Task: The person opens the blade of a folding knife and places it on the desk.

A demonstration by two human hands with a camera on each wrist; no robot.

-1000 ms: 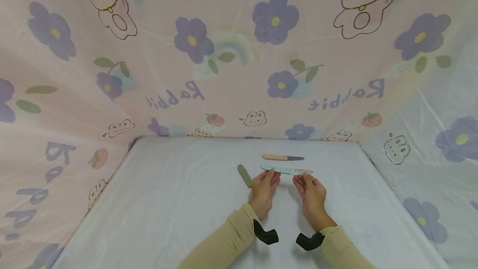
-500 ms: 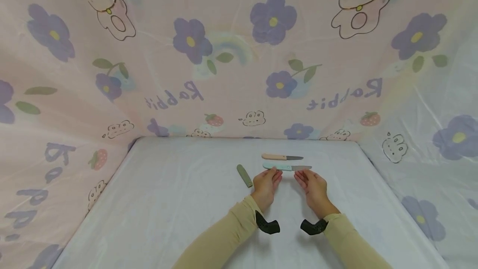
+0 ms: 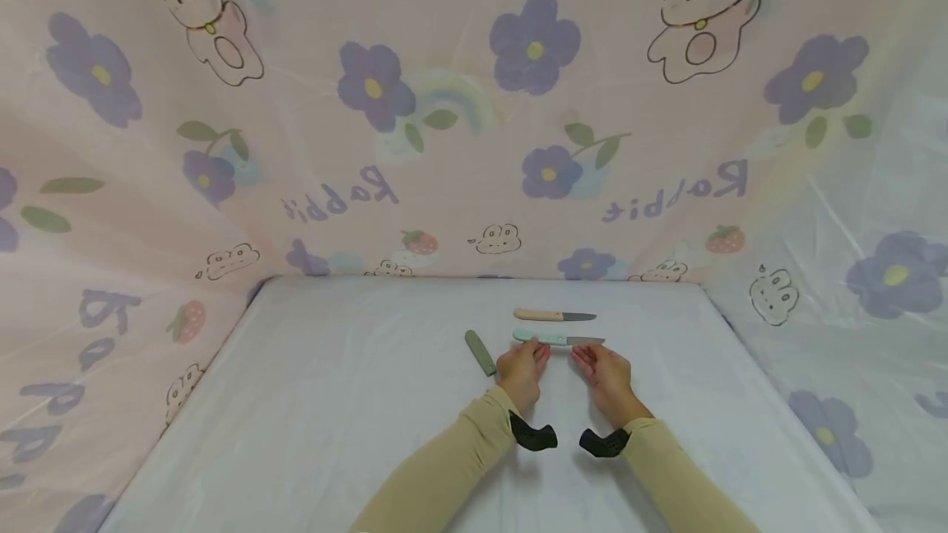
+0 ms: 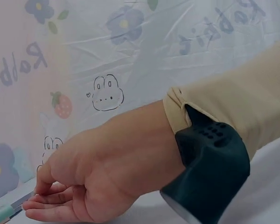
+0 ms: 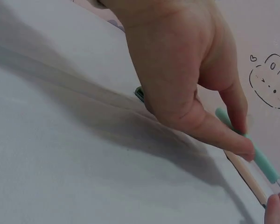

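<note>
My left hand (image 3: 521,375) pinches the mint-green handle of a small paring knife (image 3: 539,339) close over the table. In the right wrist view that handle (image 5: 263,161) runs between thumb and fingertips. My right hand (image 3: 603,373) is at the blade (image 3: 585,340), which points right. Seen from the left wrist, its thumb and fingertips (image 4: 42,205) meet at the blade beside the mint handle (image 4: 1,214). Beyond lies a second knife (image 3: 544,315) with a beige handle and grey blade. An olive-green handle (image 3: 480,352) lies slanted at my left hand, its lower end beside the fingers.
A white cover (image 3: 333,401) spreads over the table. Around it hang pink and white curtains (image 3: 444,146) printed with rabbits and purple flowers. Black camera mounts (image 3: 533,434) sit on both wrists, over tan sleeves.
The right hand's fingertips have slid left along the blade, away from the tip. The left hand keeps hold of the handle. The whole head view has shifted slightly.
</note>
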